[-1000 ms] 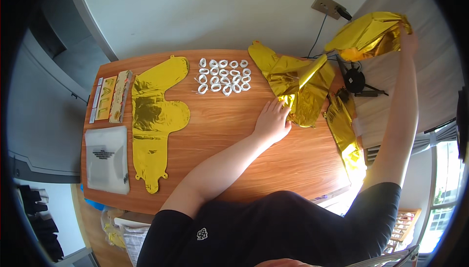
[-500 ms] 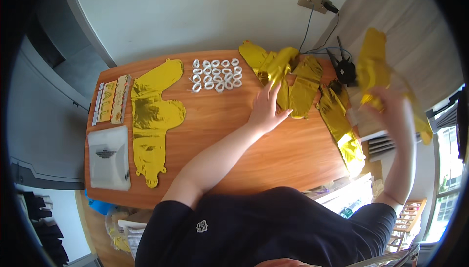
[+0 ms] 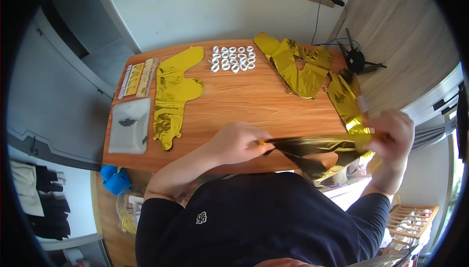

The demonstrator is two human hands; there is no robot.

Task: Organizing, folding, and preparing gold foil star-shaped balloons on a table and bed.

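Gold foil (image 3: pixel 342 144) stretches between the left hand (image 3: pixel 239 144) and the right hand (image 3: pixel 393 137), the fingers of both pinched tight on its ends, near the table (image 3: pixel 229 103).

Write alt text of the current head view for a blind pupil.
A person's left hand and right hand hold a gold foil balloon at the near edge of a wooden table; more gold balloons and white coils lie beyond.

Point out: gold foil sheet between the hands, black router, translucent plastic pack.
Gold foil sheet (image 3: pixel 342 144), head view: upper right part.
Black router (image 3: pixel 355 61), head view: central body.
Translucent plastic pack (image 3: pixel 129 133), head view: middle.
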